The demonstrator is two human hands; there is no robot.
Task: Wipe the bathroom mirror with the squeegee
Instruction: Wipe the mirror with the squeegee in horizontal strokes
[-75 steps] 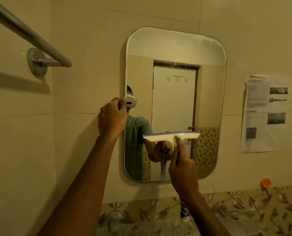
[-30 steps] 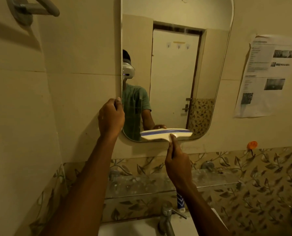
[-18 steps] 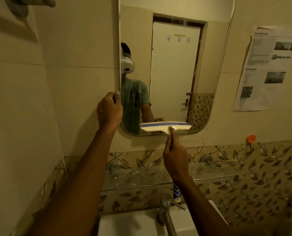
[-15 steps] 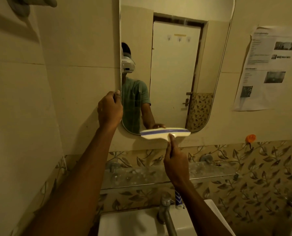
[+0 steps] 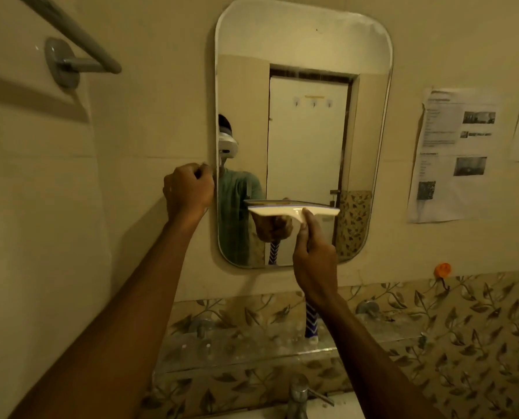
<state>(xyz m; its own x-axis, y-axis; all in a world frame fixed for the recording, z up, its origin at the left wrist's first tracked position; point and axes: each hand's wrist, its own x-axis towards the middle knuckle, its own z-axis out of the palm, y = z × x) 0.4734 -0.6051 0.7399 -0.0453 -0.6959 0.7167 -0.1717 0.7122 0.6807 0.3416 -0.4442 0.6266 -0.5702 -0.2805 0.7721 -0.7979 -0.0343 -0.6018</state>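
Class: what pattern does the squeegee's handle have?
Blue-and-white chevrons on the squeegee's handle, head view.

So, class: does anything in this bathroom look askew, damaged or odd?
The paper notice right of the mirror hangs slightly tilted and looks wrinkled. The mirror's top right edge shows a whitish haze. Nothing looks spilled or broken.

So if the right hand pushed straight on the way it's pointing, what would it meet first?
The right hand points at the wall, so the squeegee it holds would press into the mirror glass. The blade looks at or near the glass already; depth is unclear.
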